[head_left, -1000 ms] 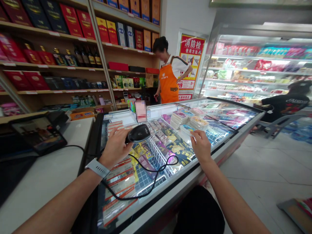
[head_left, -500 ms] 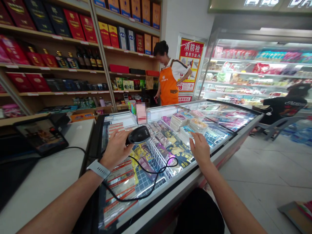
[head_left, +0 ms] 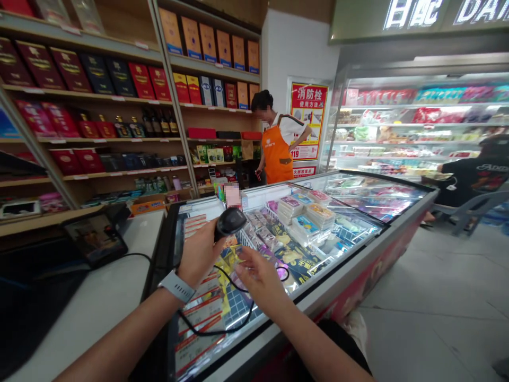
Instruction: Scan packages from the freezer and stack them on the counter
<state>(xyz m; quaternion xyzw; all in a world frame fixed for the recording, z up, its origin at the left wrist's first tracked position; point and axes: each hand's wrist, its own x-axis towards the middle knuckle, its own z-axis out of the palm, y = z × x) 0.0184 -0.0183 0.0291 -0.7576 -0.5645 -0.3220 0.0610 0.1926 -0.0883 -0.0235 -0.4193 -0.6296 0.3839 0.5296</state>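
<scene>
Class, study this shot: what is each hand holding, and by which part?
The left hand grips a black corded barcode scanner by its handle, the head showing above. The right hand, open over the glass freezer lid, holds nothing.

This is a small convenience store. Wooden shelves (head_left: 99, 139) carry boxed liquor, bottled spirits and gift cartons above tagged edges, and a lit refrigerated display case (head_left: 409, 132) holds packaged chilled food. A glass-topped chest freezer (head_left: 350, 270) full of packaged goods runs beside a white checkout counter (head_left: 95, 302), a corded barcode scanner (head_left: 229, 222) is held over the freezer, and a shop worker in an orange apron (head_left: 277, 154) stands beyond it.
</scene>
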